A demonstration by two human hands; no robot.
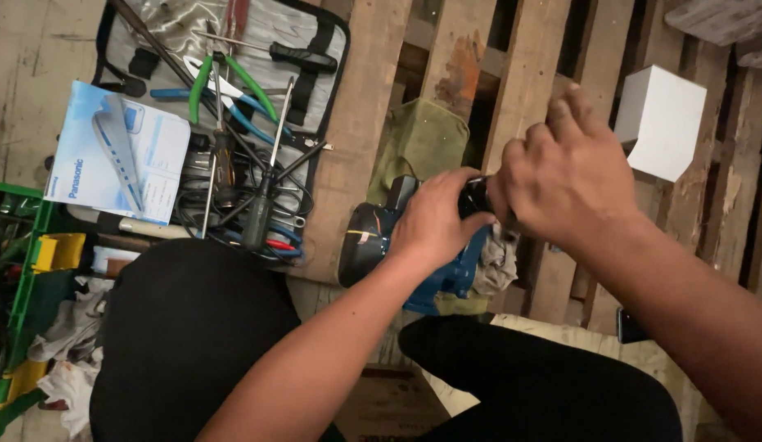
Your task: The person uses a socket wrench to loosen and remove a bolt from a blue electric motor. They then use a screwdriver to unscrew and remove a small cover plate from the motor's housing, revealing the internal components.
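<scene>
A blue and black power tool (pixel 373 245) lies on a wooden pallet (pixel 528 65) between my knees. My left hand (pixel 434 217) wraps over the tool's top and grips its black front part (pixel 473 196). My right hand (pixel 565 176) closes over the same front end from the right, its fingers curled on it. What the right fingers hold is hidden. A crumpled grey rag (pixel 497 262) sits under the tool's front. An olive green cloth (pixel 422 139) lies just behind the tool.
An open tool pouch (pixel 315 131) at the upper left holds screwdrivers, green and blue handled pliers and wires. A light blue booklet (pixel 119 151) lies beside it. A white box (pixel 661 121) stands at the right. A green crate (pixel 25 278) with rags is at the left.
</scene>
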